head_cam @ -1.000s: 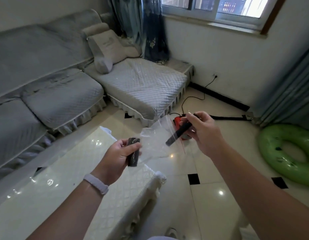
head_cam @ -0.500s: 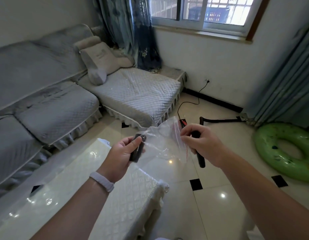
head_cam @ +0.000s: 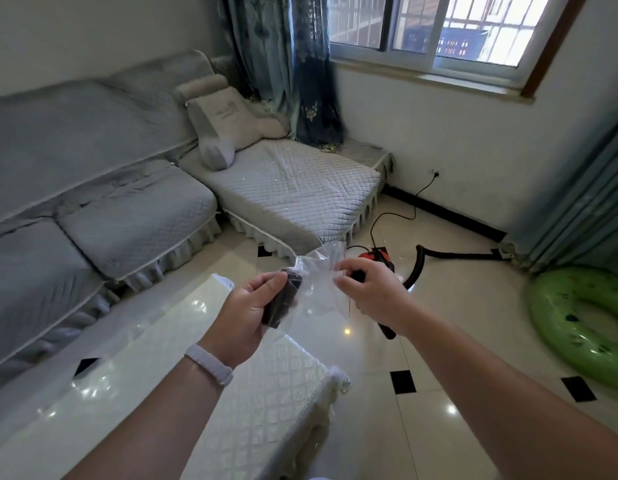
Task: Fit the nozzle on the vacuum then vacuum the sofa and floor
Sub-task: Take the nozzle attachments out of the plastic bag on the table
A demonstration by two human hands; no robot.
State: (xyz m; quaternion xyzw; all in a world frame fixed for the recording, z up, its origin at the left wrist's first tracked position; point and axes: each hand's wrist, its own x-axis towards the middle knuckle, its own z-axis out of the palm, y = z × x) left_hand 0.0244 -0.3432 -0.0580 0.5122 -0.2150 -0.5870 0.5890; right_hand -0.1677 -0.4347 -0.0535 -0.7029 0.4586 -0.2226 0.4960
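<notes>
A: Daylight pouring in through the window (head_cam: 439, 29) top right, bright, almost blown out behind the bars.
B: And it bounces: small glare spots on the floor (head_cam: 449, 408), sheen along the bench (head_cam: 138, 358). Shadows are faint.
A: Sofa (head_cam: 93, 140) on the left looks soft (wide-angle stretch too); walls bow at the edges.

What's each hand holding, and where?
Left hand grips a dark nozzle piece around its middle, with the clear bag; right hand grips a slim black nozzle along its upper part.
</notes>
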